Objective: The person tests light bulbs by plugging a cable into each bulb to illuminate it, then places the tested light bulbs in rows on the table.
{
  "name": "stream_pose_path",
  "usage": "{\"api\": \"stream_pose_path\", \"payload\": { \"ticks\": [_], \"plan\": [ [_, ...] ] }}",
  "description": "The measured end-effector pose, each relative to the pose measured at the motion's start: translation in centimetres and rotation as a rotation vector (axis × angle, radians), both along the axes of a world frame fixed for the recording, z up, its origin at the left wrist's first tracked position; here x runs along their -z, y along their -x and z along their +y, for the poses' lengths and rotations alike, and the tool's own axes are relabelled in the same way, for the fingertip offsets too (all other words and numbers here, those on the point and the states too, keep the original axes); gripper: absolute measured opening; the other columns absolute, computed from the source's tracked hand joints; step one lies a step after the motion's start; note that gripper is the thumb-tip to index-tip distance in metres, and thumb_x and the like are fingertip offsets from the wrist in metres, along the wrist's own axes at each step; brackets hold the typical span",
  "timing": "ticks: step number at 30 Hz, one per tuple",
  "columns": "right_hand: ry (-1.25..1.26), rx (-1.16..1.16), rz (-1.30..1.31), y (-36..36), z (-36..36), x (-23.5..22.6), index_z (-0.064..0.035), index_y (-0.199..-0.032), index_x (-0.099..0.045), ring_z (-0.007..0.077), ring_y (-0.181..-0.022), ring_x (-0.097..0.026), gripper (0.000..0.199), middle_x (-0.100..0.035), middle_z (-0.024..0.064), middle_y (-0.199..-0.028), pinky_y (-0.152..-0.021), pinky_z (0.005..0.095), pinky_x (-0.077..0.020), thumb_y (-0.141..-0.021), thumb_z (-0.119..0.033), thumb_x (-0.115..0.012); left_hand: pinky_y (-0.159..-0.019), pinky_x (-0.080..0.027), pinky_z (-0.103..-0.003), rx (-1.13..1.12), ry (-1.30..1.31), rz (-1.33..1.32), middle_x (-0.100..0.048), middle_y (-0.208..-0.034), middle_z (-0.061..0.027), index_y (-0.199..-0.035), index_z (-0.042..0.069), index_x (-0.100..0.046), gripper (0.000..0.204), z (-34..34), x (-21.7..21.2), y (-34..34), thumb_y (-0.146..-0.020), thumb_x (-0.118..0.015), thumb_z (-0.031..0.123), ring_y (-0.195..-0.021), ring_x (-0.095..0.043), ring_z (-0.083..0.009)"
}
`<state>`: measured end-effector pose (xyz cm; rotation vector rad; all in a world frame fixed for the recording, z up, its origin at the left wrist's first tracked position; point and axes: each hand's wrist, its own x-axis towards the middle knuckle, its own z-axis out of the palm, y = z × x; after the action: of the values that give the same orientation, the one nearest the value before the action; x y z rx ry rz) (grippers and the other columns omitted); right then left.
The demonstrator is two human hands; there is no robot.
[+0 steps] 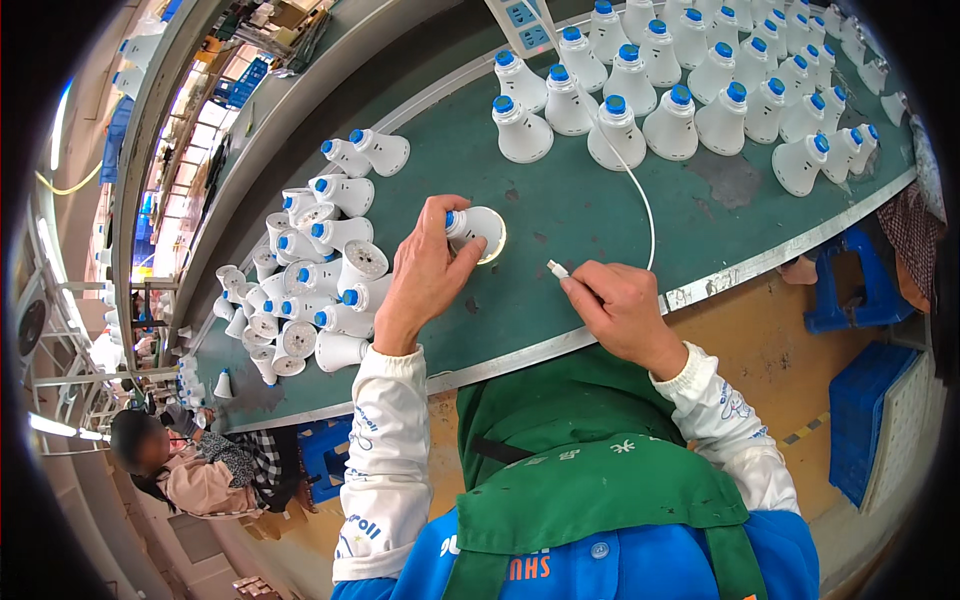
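Note:
Over the green worktable, my left hand [422,262] is closed round a white cone-shaped lamp housing [477,229]. It lies tilted, its blue-capped neck toward my fingers and its wide rim glowing warm to the right. My right hand [622,305] pinches the plug end of a white cable [652,225] between thumb and fingers. The metal tip of the plug [556,268] points left toward the lamp housing, apart from it. The cable runs up to a white and blue socket strip [522,26] at the far edge.
Several like housings [618,132] stand upright in rows at the back right. A heap of them [318,275] lies tumbled to the left. Blue stools [858,283] and a blue crate [868,420] are beside the table on the right. Another person [205,470] sits at far left.

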<state>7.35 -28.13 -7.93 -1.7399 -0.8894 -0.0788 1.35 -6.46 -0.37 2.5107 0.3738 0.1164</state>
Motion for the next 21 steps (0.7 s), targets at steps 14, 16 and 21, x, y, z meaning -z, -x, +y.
{"api": "stream_pose_path", "payload": {
  "ticks": [14, 16, 21],
  "plan": [
    [-0.027, -0.07, 0.01, -0.3, -0.3, -0.3, -0.0065, -0.069, -0.052, 0.0285, -0.049, -0.053, 0.02, -0.051, 0.0088, -0.055, -0.046, 0.0392, -0.0389, -0.083, -0.011, -0.066, -0.069, -0.049, -0.042, 0.02, -0.021, -0.068, -0.058, -0.11, -0.0159, -0.114, 0.005, -0.047, 0.035, -1.6, 0.2, -2.6, -0.084, -0.065, 0.012, -0.077, -0.062, -0.0356],
    [-0.038, -0.074, 0.004, -0.3, -0.3, -0.3, -0.0067, -0.069, -0.052, 0.0285, -0.048, -0.052, 0.02, -0.051, 0.0087, -0.055, -0.046, 0.0391, -0.0392, -0.083, -0.011, -0.066, -0.07, -0.049, -0.042, 0.039, 0.0, -0.101, -0.058, -0.111, -0.0161, -0.114, 0.006, -0.047, 0.036, -2.1, 0.2, -4.0, -0.083, -0.065, 0.013, -0.079, -0.063, -0.0365],
    [-0.039, -0.082, -0.008, -0.4, -0.3, -0.2, -0.0066, -0.07, -0.052, 0.0284, -0.048, -0.053, 0.019, -0.051, 0.009, -0.054, -0.046, 0.0388, -0.0395, -0.082, -0.01, -0.067, -0.067, -0.051, -0.035, 0.173, -0.067, -0.245, -0.061, -0.095, -0.0161, -0.116, 0.007, -0.049, 0.041, -3.7, 1.2, -8.3, -0.081, -0.07, 0.012, -0.075, -0.064, -0.029]
  ]
}}
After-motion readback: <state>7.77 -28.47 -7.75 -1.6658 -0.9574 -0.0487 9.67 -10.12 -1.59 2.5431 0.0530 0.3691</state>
